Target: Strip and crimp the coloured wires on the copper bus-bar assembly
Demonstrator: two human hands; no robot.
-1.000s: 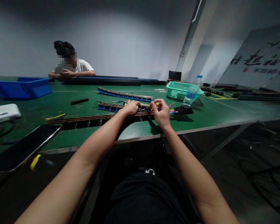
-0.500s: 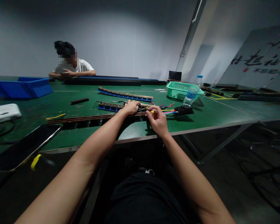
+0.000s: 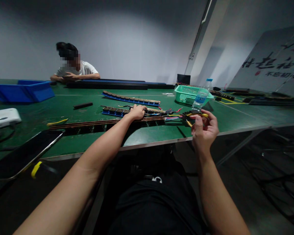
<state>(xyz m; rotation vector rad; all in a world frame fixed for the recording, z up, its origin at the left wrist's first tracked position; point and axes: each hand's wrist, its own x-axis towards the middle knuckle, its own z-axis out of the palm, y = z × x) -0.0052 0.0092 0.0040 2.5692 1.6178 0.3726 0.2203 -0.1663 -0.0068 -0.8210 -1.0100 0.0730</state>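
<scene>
My left hand (image 3: 138, 112) is closed over the near rail strip, its fingers curled down around the strip's right part; the fingertips are partly hidden. That long strip (image 3: 93, 124) carries thin copper-coloured bars on a dark base, with coloured wires (image 3: 172, 117) at its right end. My right hand (image 3: 205, 130) is raised at the table's front edge, closed on yellow-handled pliers (image 3: 204, 115); their jaws are hard to make out. A black connector block lies just behind them, partly covered. Beyond my left hand lie a shorter blue-based strip (image 3: 115, 112) and another blue-based strip (image 3: 131, 98).
A green basket (image 3: 183, 95) and a water bottle (image 3: 201, 98) stand at the right. On the left are a blue bin (image 3: 26, 91), a white box (image 3: 5, 118) and a phone (image 3: 26, 150). Across the table a person (image 3: 74, 68) leans near long dark profiles (image 3: 112, 86).
My right hand has moved right, away from the strip, with the yellow-handled pliers now showing in it. My left hand has stayed on the strip.
</scene>
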